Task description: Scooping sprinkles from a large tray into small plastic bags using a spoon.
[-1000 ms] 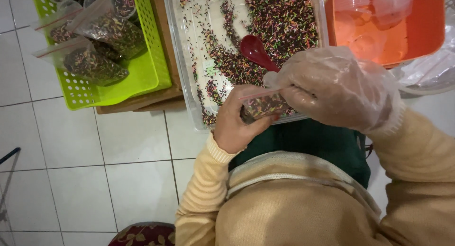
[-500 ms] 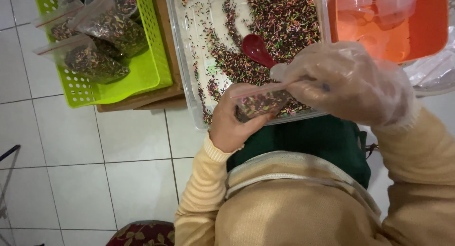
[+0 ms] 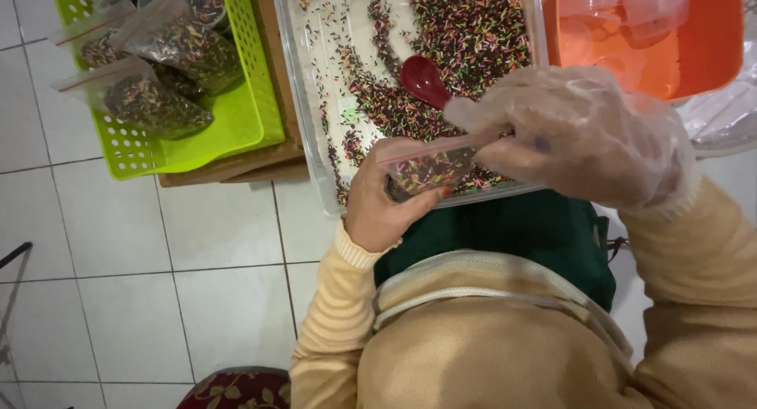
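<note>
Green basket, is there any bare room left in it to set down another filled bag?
The green basket has bare floor along its right side and near corner, bordered by its right wall and the filled bags. Its left and far parts are crowded with bags. The clear tray has a thinly covered left strip.

Bright, even light, soft and diffuse, source not visible. Shadows faint: thin dark band under clear tray (image 3: 303,141) and wooden board (image 3: 229,168) on white floor tiles (image 3: 118,235). Mild sheen on tiles, no hard glare. Small highlight on red spoon (image 3: 422,79). Plastic glove on right hand (image 3: 576,137) hazy, slightly motion-blurred. Sprinkles and left hand (image 3: 386,208) fairly sharp. Green basket (image 3: 252,117) colours strong, saturated. Orange tub (image 3: 710,46) glows, bags inside washed out. Slight wide-angle stretch at edges.
</note>
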